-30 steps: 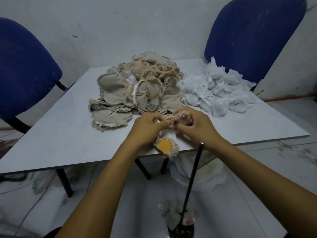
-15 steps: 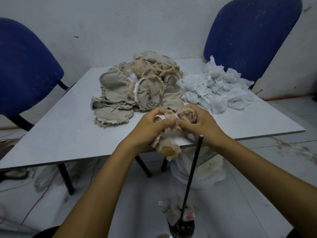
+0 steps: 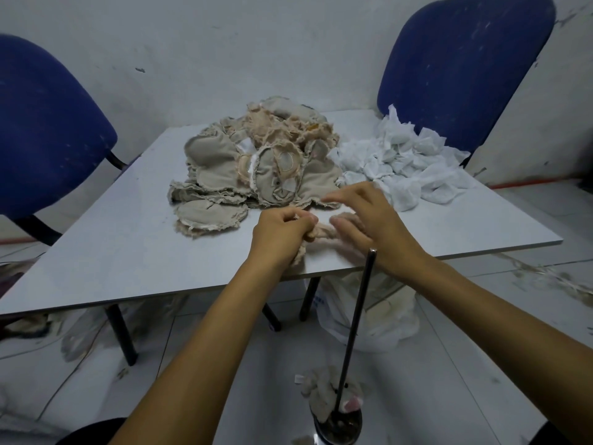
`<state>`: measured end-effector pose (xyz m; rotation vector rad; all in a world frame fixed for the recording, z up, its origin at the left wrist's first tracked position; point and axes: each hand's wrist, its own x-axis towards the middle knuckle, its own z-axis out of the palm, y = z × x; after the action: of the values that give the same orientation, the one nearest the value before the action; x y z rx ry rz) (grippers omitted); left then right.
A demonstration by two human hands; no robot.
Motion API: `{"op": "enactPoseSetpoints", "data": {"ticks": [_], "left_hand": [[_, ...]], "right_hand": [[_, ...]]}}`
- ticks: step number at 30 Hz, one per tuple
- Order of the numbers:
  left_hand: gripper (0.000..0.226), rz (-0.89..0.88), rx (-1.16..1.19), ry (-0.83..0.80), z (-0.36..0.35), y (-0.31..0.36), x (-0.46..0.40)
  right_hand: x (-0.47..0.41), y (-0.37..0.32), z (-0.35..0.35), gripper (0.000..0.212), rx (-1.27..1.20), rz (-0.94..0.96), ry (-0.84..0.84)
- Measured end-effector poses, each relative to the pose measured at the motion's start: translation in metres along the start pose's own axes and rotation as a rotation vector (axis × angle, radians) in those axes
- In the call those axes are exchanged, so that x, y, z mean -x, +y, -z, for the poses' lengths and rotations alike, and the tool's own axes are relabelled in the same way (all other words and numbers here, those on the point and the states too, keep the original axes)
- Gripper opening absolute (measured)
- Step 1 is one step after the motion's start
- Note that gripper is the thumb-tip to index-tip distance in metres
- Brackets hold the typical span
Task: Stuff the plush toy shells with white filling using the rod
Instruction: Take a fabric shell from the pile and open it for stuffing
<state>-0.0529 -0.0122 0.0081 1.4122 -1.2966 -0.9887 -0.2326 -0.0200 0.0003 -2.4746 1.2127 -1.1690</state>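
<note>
Since the last look the shell has come up off the table's near edge and is now lying on the table top, and the right hand (image 3: 373,220) has let go of it, with the fingers loose and spread and nothing in them. Half a second back both hands were bunched together on the fabric.

Biggest things first: white table (image 3: 96,252), two blue chairs behind it at far left and far right. On the far middle of the table sits a big heap of flat beige shells (image 3: 256,165), all looking unstuffed as far as I can tell. Right of that is the pile of white filling (image 3: 407,162), touching the heap's edge. Under the table on the right there's a pale bag, contents unclear.

Progress-wise I'd say barely started on this one: the heap is large, and the only thing that might be finished is a small plush lump near the base of the rod (image 3: 356,329), which stands upright from a dark holder on the near floor, untouched.

The working shell (image 3: 324,232) lies crumpled between the hands. The left hand (image 3: 282,229) pinches its left end with curled fingers; the right hand's thumb hovers just beside the right end, and I can't tell if it touches.
</note>
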Motion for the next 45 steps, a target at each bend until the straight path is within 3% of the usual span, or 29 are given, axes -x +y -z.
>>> {"op": "enactPoseSetpoints", "data": {"ticks": [3, 8, 13, 15, 17, 19, 23, 26, 29, 34, 37, 39, 41, 45], "left_hand": [[0.022, 0.042, -0.013, -0.011, -0.001, 0.003, -0.002], [0.028, 0.025, -0.026, -0.002, -0.003, 0.006, -0.003], [0.032, -0.232, -0.639, 0.117, 0.006, -0.001, -0.012], [0.032, -0.390, -0.571, 0.020, 0.010, 0.002, -0.015], [0.023, -0.546, -0.354, -0.154, 0.011, 0.008, -0.014], [0.018, -0.592, -0.197, -0.265, 0.008, 0.015, -0.010], [0.018, -0.505, -0.082, -0.295, 0.006, 0.020, -0.008], [0.010, -0.362, 0.039, -0.393, 0.009, 0.023, -0.005], [0.020, -0.283, 0.169, -0.499, 0.008, 0.027, 0.003], [0.020, -0.278, 0.204, -0.563, 0.000, 0.028, 0.022], [0.019, -0.192, 0.324, -0.669, -0.005, 0.026, 0.036], [0.010, -0.221, 0.329, -0.738, -0.001, 0.029, 0.041], [0.009, -0.353, 0.173, -0.666, 0.007, 0.032, 0.044], [0.018, -0.735, -0.281, -0.328, 0.011, 0.031, 0.057]], "right_hand": [[0.003, -0.006, -0.002, 0.030, -0.030, 0.134, -0.071], [0.006, -0.002, -0.010, 0.023, -0.011, 0.094, -0.099], [0.002, 0.003, -0.011, 0.015, -0.066, -0.096, 0.003], [0.000, 0.004, -0.009, 0.013, -0.123, -0.137, 0.024], [-0.004, 0.005, -0.005, 0.011, -0.217, -0.170, 0.049], [-0.007, 0.006, 0.001, 0.008, -0.317, -0.224, 0.074], [-0.013, 0.006, 0.013, 0.003, -0.552, -0.307, 0.056], [-0.012, -0.001, 0.020, 0.012, -0.855, -0.399, -0.042], [-0.008, -0.011, 0.027, 0.019, -1.123, -0.455, -0.175], [0.008, -0.014, 0.045, 0.034, -0.749, -0.261, -0.252], [0.020, -0.016, 0.051, 0.038, -0.644, -0.202, -0.151], [0.027, -0.020, 0.053, 0.030, -0.574, -0.152, -0.063], [0.032, -0.023, 0.053, 0.024, -0.421, -0.076, 0.021], [0.046, -0.030, 0.054, 0.020, -0.136, 0.163, 0.109]]}}
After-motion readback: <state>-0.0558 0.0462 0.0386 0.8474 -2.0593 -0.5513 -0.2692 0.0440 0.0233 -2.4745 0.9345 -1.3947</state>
